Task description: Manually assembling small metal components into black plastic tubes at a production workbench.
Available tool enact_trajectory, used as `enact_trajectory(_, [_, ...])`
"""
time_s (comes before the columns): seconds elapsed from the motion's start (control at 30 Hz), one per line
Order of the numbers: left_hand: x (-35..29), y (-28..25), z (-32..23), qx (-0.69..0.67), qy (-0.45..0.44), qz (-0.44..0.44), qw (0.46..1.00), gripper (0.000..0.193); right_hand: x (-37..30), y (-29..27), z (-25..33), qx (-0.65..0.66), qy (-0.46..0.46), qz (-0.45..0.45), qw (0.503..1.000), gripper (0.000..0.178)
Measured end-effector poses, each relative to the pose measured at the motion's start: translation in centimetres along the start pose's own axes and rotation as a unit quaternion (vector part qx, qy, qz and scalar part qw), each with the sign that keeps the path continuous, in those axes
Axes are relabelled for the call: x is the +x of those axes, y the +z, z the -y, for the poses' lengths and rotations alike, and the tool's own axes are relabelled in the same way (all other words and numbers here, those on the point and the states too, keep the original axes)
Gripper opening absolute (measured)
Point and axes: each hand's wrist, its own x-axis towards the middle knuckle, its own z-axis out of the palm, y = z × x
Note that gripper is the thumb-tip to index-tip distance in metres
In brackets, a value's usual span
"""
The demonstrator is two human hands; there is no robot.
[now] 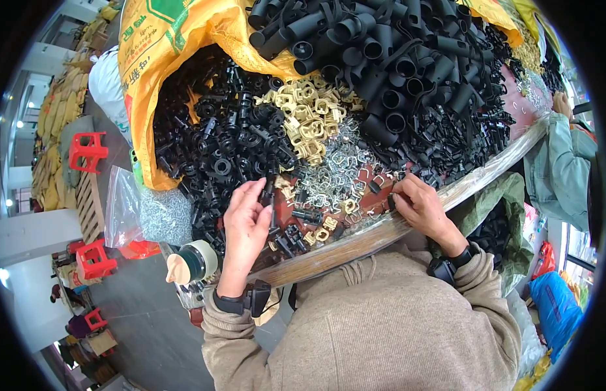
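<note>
Two bare hands over piled parts.
Left hand [245, 220] pinches a black fitting [269, 189] beside the black-part heap [221, 140]; right hand [420, 205] curls near metal clips [332, 163] — its grip cannot be told. A light fingertip pinch — fitting's end exposed — should suit.

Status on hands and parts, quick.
Left hand: pinching a black part. Right hand: at a small black piece, grip unclear. Loose silver clips strewn between them.
</note>
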Motion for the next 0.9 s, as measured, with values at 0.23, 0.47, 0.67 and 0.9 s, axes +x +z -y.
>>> enact_trajectory(0.23, [-1.5, 0.7, 1.2, 0.266, 0.076, -0.058, 0.959, 0.027, -0.2, 0.1, 0.0, 0.002, 0.008, 0.015, 1.0, 0.008])
enact_trajectory(0.47, [-0.4, 1.7, 2.2, 0.241, 0.08, 0.075, 0.964, 0.018, -0.3, 1.9, -1.6, 0.036, -0.054, -0.033, 0.997, 0.01])
enact_trajectory(0.67, [-0.4, 0.8, 4.6, 0.104, 0.061, 0.141, 0.983, 0.015, -0.2, 1.3, -1.3, 0.019, -0.057, -0.051, 0.997, 0.011])
enact_trajectory(0.9, [0.5, 3.0, -1.8, -0.41, -0.218, 0.186, 0.866, 0.025, 0.6, 1.5, 0.0, 0.063, -0.111, -0.052, 0.99, 0.012])
